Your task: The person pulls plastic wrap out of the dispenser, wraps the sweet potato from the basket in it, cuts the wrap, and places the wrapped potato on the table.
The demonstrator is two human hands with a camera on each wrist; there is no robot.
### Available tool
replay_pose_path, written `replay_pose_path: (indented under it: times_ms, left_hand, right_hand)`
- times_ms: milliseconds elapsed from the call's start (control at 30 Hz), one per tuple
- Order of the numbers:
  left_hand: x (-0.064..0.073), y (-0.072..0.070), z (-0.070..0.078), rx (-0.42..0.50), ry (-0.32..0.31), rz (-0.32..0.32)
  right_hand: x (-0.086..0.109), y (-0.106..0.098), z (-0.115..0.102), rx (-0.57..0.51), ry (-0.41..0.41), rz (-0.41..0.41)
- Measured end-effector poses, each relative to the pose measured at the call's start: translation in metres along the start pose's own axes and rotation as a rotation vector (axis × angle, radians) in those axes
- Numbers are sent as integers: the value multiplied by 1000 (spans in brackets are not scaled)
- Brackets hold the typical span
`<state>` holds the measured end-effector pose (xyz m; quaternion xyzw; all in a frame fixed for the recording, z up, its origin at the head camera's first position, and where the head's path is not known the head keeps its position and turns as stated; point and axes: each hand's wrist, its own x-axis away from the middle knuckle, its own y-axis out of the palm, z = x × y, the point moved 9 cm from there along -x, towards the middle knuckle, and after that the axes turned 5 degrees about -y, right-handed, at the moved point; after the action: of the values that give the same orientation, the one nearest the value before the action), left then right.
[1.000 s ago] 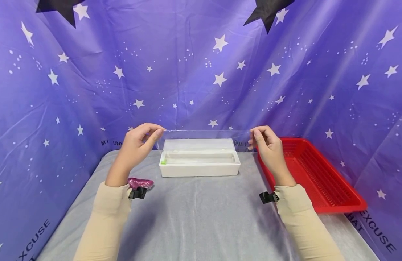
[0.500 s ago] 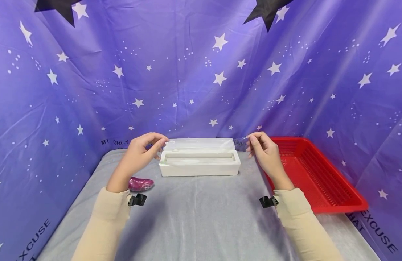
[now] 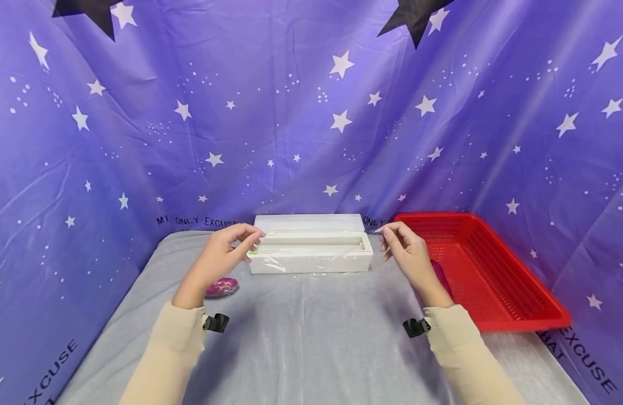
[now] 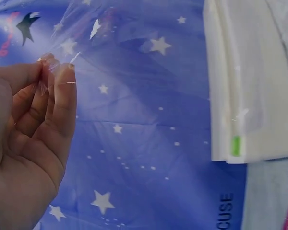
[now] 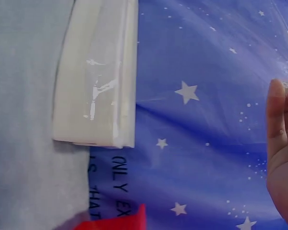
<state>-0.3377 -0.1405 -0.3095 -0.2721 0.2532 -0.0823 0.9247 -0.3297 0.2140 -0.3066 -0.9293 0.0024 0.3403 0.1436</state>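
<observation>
A sheet of clear cling film (image 3: 319,261) spans the room between my two hands and shows by its glints. My left hand (image 3: 220,259) pinches its left end between thumb and fingertips, as the left wrist view confirms. At the other end, my right hand (image 3: 411,261) pinches the film by thumb and forefinger. Behind the film stands a long white cling film box (image 3: 311,265), its lid (image 3: 308,223) raised and a roll lying inside. A green tab (image 4: 236,146) sits at the box's left end.
Near my left wrist lies a purplish-pink item in shiny clear wrap (image 3: 222,287). A red slotted basket (image 3: 519,325) stands on the right, with another purple item (image 3: 441,277) partly hidden behind my right forearm. Grey cloth (image 3: 311,343) covers the table; a starry purple curtain (image 3: 291,112) surrounds it.
Both hands have come down and nearer, bringing the film from above the raised lid to in front of the box. A purple item by the basket's left side has come into sight.
</observation>
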Motion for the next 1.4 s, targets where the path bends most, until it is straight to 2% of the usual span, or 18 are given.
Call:
replay_pose_path:
  times_ms: [100, 233, 333, 500, 767, 967, 1100, 1400]
  left_hand:
    - [7, 5, -9, -10, -4, -2]
    - [17, 14, -19, -31, 23, -11]
    - [24, 20, -28, -23, 25, -37]
    - [37, 29, -41, -24, -11, -99]
    - [64, 51, -61, -30, -63, -249]
    - [78, 65, -73, -54, -66, -327]
    - [85, 75, -77, -41, -55, -389]
    - [103, 98, -88, -42, -20, -571]
  right_hand:
    - [7, 2, 6, 5, 11, -16]
    - [19, 7, 13, 4, 23, -56]
    - [30, 9, 32, 6, 55, -85]
    - [48, 10, 61, 47, 74, -135]
    - [75, 19, 69, 122, 36, -313]
    - [93, 29, 77, 175, 45, -467]
    - [106, 37, 81, 177, 43, -567]
    - [133, 48, 86, 161, 12, -712]
